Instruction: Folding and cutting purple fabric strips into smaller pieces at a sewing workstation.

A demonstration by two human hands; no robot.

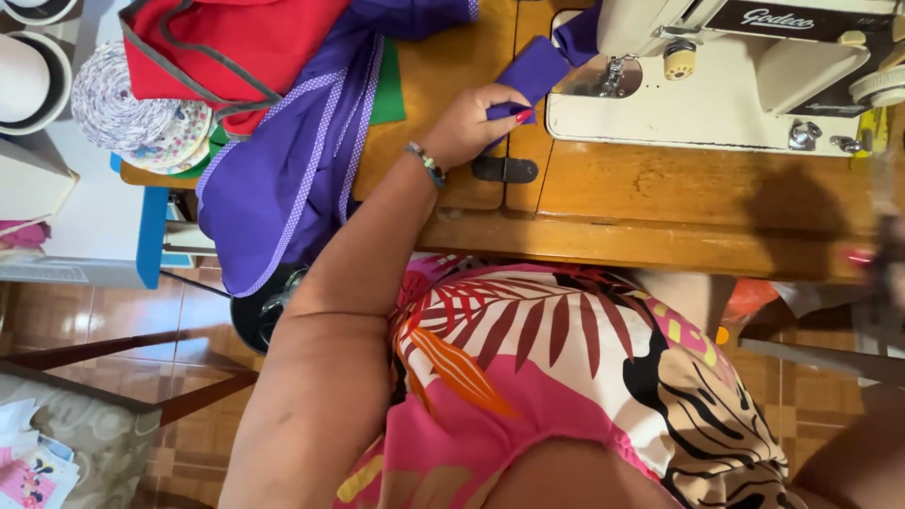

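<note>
The left hand (476, 118) pinches a purple fabric strip (537, 71) against the wooden sewing table (650, 203), near its front edge, just left of the cream sewing machine (726, 85). The strip runs up under the presser foot (615, 68). The right hand (881, 259) is a blur at the table's right edge; its grip cannot be told. A purple dotted-trim garment (283, 179) hangs over the left edge.

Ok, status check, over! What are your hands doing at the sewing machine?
Left hand pinching purple strip on the wooden table. Right hand blurred at the frame edge, grip unclear. Strip leads under the needle; path unobstructed.
</note>
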